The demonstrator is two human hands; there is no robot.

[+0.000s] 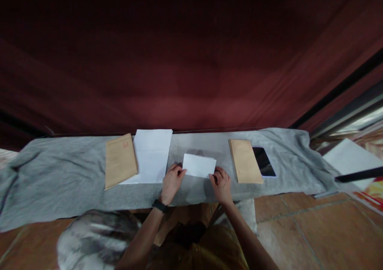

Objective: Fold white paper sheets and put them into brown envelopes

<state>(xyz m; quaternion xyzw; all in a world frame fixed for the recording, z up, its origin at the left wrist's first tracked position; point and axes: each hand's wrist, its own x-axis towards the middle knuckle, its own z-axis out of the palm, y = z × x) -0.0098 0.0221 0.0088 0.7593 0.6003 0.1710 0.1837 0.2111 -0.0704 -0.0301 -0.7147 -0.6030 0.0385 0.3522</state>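
A folded sheet of white paper (199, 165) is held between my two hands, just above the grey cloth. My left hand (172, 181), with a dark band on its wrist, pinches the paper's left edge between thumb and fingers. At the lower right corner, my right hand (220, 183) grips it the same way. To the left lie larger white sheets (152, 156), partly covered by a brown envelope (120, 160). On the right is a stack of brown envelopes (245, 161), next to a dark-screened phone or tablet (263, 161).
Grey cloth (68, 170) covers the long, narrow surface. Behind it rises a dark red panel (191, 82). Tiled floor (323, 230) shows in front, and at the far right lies a white sheet (353, 158) beside a dark bar (359, 175).
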